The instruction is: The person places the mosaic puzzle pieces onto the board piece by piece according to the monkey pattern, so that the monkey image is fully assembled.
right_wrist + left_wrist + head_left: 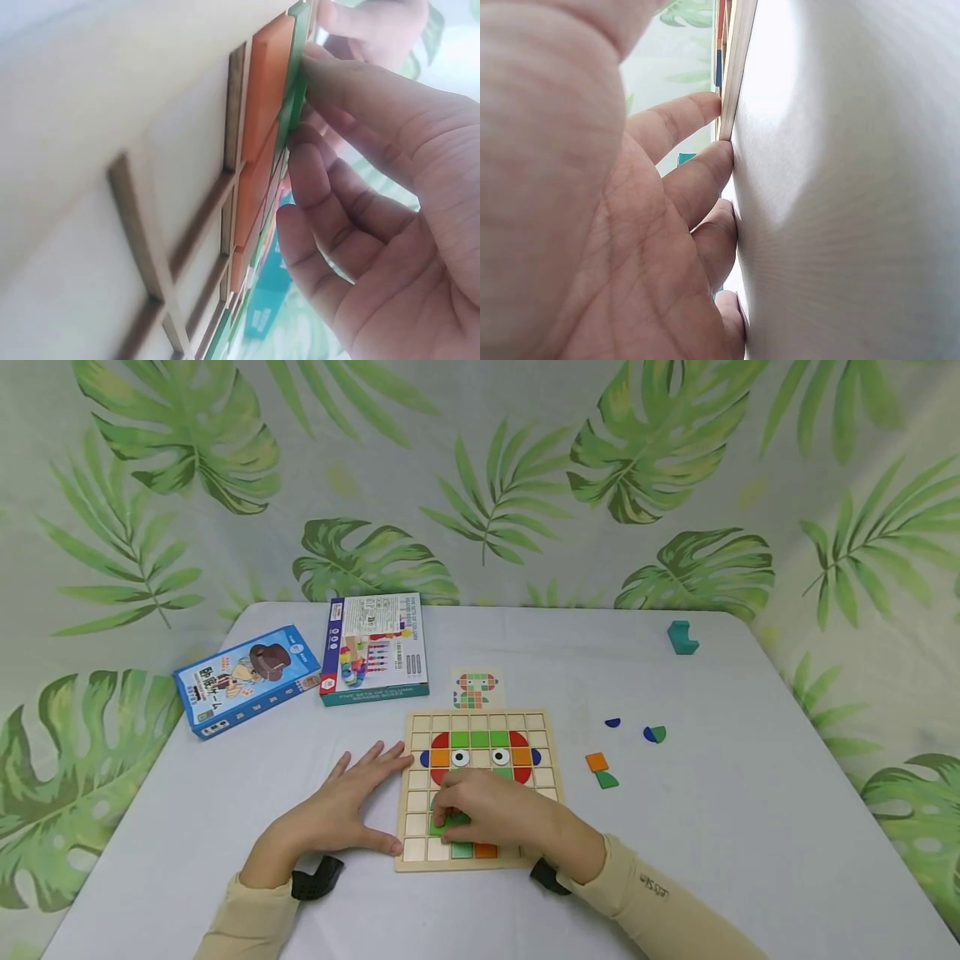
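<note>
A square wooden grid board (536, 722) lies on the table, partly filled with red, green, orange and blue tiles plus two round eye tiles (501, 757). My left hand (348, 810) is spread at its left side; fingertips and thumb touch the edge, and the left wrist view shows the fingers (697, 180) against it. Over the lower left cells, my right hand (495, 810) pinches a green tile (287, 124) between thumb and fingers, low against the board. Next to that tile are orange tiles (266, 97). The right hand hides the board's middle.
Behind the board lies a pattern card (480, 689). A blue box (247, 681) and a white box with teal sides (375, 652) are at back left. To the right lie an orange square (597, 762), a green piece (607, 780), blue pieces (612, 722) and a teal block (682, 637).
</note>
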`<act>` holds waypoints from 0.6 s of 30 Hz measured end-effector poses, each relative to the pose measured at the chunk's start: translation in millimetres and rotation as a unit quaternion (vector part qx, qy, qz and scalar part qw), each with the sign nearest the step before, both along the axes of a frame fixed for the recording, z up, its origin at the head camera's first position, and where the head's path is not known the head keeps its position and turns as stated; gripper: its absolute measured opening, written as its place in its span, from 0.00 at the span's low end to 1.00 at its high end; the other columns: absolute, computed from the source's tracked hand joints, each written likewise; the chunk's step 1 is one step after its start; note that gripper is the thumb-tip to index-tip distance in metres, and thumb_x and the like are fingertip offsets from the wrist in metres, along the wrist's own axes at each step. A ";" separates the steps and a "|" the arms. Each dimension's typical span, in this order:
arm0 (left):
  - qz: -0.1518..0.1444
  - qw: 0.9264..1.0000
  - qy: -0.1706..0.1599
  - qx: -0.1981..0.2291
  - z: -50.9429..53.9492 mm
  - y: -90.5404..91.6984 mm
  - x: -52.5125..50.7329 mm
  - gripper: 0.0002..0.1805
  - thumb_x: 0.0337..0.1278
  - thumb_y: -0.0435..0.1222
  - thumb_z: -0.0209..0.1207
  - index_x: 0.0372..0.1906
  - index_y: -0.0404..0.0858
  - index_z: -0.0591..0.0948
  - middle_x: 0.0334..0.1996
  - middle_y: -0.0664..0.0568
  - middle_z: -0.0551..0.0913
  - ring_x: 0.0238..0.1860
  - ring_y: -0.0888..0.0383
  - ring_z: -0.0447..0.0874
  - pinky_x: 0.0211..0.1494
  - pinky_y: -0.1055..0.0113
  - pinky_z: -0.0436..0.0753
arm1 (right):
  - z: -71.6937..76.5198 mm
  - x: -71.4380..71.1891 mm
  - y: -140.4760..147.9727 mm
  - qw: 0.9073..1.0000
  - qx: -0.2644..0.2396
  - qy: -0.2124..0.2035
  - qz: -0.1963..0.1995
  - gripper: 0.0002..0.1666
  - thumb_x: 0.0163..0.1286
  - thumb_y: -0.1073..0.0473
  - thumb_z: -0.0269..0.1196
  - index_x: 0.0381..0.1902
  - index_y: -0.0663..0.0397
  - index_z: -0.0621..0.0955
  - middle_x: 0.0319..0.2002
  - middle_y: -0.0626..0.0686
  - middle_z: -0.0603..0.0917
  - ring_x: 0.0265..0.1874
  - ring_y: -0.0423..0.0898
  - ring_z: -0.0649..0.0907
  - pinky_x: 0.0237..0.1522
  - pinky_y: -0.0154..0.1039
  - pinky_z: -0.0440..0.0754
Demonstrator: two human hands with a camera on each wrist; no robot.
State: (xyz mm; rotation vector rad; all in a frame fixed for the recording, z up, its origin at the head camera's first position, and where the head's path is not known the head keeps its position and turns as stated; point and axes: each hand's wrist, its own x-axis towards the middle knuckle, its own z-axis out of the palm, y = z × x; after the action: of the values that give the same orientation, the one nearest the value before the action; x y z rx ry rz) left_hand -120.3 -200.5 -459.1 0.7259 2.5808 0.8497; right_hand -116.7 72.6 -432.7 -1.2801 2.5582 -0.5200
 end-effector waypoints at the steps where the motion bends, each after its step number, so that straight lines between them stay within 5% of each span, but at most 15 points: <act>1: 0.000 1.000 0.000 0.000 0.3 0.0 0.1 0.65 0.39 0.61 0.83 0.84 0.47 0.65 0.88 0.48 0.56 0.89 0.36 0.42 0.85 0.25 0.35 | 0.5 -0.2 -0.3 1.000 0.002 0.001 0.001 0.08 0.69 0.50 0.77 0.38 0.44 0.89 0.37 0.43 0.83 0.35 0.34 0.75 0.44 0.23 0.81; 18: 0.000 1.000 -0.002 0.004 1.6 0.4 0.8 0.64 0.40 0.60 0.83 0.84 0.47 0.65 0.88 0.48 0.56 0.89 0.36 0.42 0.85 0.25 0.34 | 4.3 -3.2 -2.2 1.000 0.016 -0.005 0.020 0.06 0.71 0.51 0.75 0.39 0.45 0.90 0.35 0.43 0.83 0.34 0.34 0.75 0.44 0.21 0.79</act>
State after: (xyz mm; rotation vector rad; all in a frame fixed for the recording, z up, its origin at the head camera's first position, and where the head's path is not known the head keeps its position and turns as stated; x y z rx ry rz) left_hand -119.5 -200.1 -457.5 0.7242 2.5748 0.8626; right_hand -119.9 70.4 -428.4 -1.3123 2.5172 -0.4731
